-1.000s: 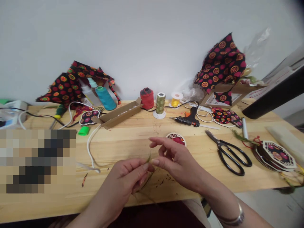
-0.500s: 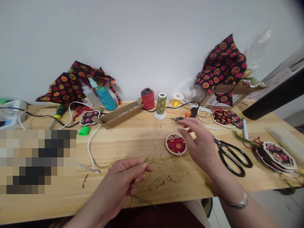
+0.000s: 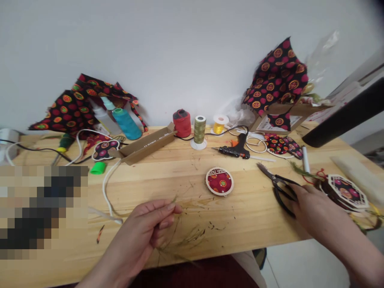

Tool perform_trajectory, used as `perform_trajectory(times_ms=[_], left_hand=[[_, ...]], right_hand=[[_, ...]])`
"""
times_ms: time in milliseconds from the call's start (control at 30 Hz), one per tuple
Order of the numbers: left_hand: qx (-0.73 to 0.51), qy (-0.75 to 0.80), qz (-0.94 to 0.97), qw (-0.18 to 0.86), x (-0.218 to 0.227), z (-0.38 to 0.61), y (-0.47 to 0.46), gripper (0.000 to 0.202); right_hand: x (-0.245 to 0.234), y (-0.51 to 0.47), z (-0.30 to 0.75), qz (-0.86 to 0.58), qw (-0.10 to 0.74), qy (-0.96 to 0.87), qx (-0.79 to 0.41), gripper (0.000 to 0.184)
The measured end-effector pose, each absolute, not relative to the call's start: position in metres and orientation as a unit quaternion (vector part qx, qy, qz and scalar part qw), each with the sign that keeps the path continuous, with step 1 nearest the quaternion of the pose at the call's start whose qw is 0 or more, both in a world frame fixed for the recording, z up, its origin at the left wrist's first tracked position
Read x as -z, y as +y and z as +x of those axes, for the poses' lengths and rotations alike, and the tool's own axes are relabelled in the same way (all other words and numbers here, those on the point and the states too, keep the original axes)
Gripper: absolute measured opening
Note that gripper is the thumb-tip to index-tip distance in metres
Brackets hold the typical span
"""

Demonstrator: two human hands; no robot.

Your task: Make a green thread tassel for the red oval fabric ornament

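My left hand is closed in a pinch on fine olive-green thread. A small tip of it shows above the thumb, and loose strands trail below over the table edge. At the right, my right hand has its fingers curled on the black handles of the scissors, which lie with blades pointing away to the left. Between the hands a round wooden-framed ornament with dark red patterned fabric lies flat on the table.
Behind are an open cardboard box, a red thread spool, a green spool, a yellow spool and a black glue gun. Octagonal framed pieces lie at the right. Dark thread scraps litter the table.
My right hand has moved right, from above the round ornament to the scissors, and now grips their handles. The scissors have turned slightly. My left hand keeps its pinch on the thread.
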State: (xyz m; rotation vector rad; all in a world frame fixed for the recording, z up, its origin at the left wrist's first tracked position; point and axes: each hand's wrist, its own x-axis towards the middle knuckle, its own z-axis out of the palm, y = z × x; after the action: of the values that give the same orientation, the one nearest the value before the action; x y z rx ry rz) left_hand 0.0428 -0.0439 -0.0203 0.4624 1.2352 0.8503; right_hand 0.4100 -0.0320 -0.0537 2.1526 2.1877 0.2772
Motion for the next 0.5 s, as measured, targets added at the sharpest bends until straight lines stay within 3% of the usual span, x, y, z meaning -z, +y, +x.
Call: perform_trajectory(times_ms=[133, 233, 333, 400, 500], left_hand=[[-0.385, 0.573, 0.215, 0.691, 0.016, 0.042, -0.046, 0.017], [-0.385, 0.583, 0.226, 0.678, 0.012, 0.041, -0.047, 0.016], [-0.385, 0.586, 0.232, 0.674, 0.008, 0.042, -0.045, 0.015], [-0.384, 0.582, 0.237, 0.676, 0.006, 0.044, -0.044, 0.015], [-0.378, 0.575, 0.246, 0.683, 0.001, 0.045, -0.042, 0.018]], right_hand=[[0.042, -0.029, 0.406, 0.719, 0.021, 0.693, -0.038, 0.029], [0.023, -0.034, 0.391, 0.723, -0.066, 0.685, 0.052, 0.027], [0.01, -0.043, 0.365, 0.642, -0.194, 0.683, 0.289, 0.026], [0.007, -0.049, 0.345, 0.536, -0.241, 0.669, 0.455, 0.039], [0.009, -0.05, 0.32, 0.424, -0.266, 0.676, 0.541, 0.052]])
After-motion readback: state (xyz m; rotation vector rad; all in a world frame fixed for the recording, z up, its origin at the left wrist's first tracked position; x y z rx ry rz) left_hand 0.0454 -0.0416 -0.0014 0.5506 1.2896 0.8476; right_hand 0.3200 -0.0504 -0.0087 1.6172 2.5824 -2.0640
